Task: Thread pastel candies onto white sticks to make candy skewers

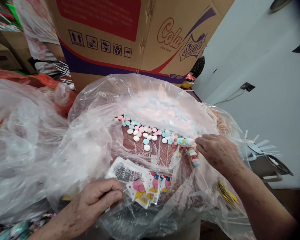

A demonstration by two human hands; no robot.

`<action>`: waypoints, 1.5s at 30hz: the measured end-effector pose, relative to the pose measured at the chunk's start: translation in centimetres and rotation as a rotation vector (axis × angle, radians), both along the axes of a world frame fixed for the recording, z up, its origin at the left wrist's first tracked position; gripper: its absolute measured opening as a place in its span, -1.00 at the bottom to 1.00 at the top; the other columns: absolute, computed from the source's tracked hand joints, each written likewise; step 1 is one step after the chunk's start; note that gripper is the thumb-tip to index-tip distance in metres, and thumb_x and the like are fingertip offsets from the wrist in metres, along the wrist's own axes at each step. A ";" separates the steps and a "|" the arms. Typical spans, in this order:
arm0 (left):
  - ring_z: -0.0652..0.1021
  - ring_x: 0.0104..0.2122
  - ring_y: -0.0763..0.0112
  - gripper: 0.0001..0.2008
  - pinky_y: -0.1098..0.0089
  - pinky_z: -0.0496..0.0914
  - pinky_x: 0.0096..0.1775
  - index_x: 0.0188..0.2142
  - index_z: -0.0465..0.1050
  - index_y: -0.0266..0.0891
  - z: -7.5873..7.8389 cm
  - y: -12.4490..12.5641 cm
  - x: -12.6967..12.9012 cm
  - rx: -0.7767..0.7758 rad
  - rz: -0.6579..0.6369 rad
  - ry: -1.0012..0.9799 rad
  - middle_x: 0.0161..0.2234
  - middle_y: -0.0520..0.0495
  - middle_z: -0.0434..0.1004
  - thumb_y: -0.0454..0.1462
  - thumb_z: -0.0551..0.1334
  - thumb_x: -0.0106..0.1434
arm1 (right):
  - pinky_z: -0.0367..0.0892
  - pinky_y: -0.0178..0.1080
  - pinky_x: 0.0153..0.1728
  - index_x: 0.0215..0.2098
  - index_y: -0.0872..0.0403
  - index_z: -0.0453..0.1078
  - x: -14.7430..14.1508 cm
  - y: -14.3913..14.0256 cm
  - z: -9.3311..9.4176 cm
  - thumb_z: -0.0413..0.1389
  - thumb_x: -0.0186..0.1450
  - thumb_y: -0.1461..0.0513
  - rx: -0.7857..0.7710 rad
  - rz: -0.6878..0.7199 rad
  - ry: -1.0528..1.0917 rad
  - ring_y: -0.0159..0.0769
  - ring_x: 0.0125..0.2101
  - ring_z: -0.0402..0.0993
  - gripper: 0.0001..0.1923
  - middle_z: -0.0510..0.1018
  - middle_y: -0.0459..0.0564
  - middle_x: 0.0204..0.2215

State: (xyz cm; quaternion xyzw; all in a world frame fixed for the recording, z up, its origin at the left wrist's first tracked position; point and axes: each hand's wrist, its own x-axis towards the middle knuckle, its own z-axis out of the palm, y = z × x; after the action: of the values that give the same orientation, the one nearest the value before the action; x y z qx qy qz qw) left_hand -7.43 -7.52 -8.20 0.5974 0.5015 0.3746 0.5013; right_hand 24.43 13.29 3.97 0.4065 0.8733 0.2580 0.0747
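Note:
A big clear plastic bag (90, 133) lies open in front of me, with several small round pastel candies (145, 133) loose inside on a brown surface. My right hand (216, 151) reaches into the bag at the right, its fingers pinched on a short string of candies (193, 155). My left hand (97, 198) rests low at the bag's near edge, its thumb and fingers closed on a stack of small printed wrappers (145, 186) with pink and yellow pictures.
A large cardboard box (130, 36) with red and purple print stands right behind the bag. More crumpled plastic (20, 133) fills the left. A white wall (265, 83) with a socket is at the right, and a metal device (272, 163) sits below it.

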 end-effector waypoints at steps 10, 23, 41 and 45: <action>0.43 -0.49 0.48 -0.65 0.54 0.30 -0.44 -0.42 0.51 -0.20 0.0 -0.1 -0.1 0.024 0.005 0.010 -0.49 0.03 0.48 -0.12 0.11 0.41 | 0.06 -0.20 -0.35 -0.39 0.11 0.52 -2.9 0.0 -0.6 0.08 0.39 0.29 -0.061 -0.071 -0.121 -0.13 -0.32 0.52 -0.77 0.61 0.10 -0.39; 0.41 -0.49 0.45 -0.59 0.52 0.30 -0.44 -0.44 0.44 -0.19 0.0 0.0 -0.3 -0.010 -0.038 -0.004 -0.51 0.03 0.42 -0.04 0.06 0.43 | 0.07 -0.20 -0.35 -0.37 0.13 0.54 -6.7 1.8 0.5 0.11 0.26 0.40 -0.145 0.025 -0.282 -0.14 -0.30 0.53 -0.83 0.64 0.12 -0.37; 0.41 -0.48 0.45 -0.61 0.53 0.31 -0.43 -0.43 0.44 -0.21 1.0 0.0 -0.3 -0.029 -0.050 0.051 -0.50 0.03 0.41 -0.07 0.04 0.42 | 0.08 -0.23 -0.36 -0.39 0.17 0.54 -4.7 6.3 0.7 0.03 0.34 0.30 -0.228 -0.010 -0.191 -0.15 -0.30 0.52 -0.74 0.64 0.17 -0.34; 0.43 -0.47 0.45 -0.62 0.53 0.32 -0.41 -0.40 0.47 -0.22 2.0 0.0 0.1 -0.051 -0.039 0.052 -0.48 0.02 0.45 -0.09 0.04 0.41 | 0.14 -0.25 -0.40 -0.38 0.12 0.55 -1.0 6.1 -0.9 -0.03 0.36 0.27 -0.232 -0.090 -0.029 -0.17 -0.35 0.55 -0.68 0.65 0.11 -0.35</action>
State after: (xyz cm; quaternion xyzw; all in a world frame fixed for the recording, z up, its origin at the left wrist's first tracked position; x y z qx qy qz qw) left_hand -7.33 -7.56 -6.16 0.6037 0.5118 0.3362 0.5104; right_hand 23.45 19.39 3.11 0.4300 0.8770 0.1574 0.1453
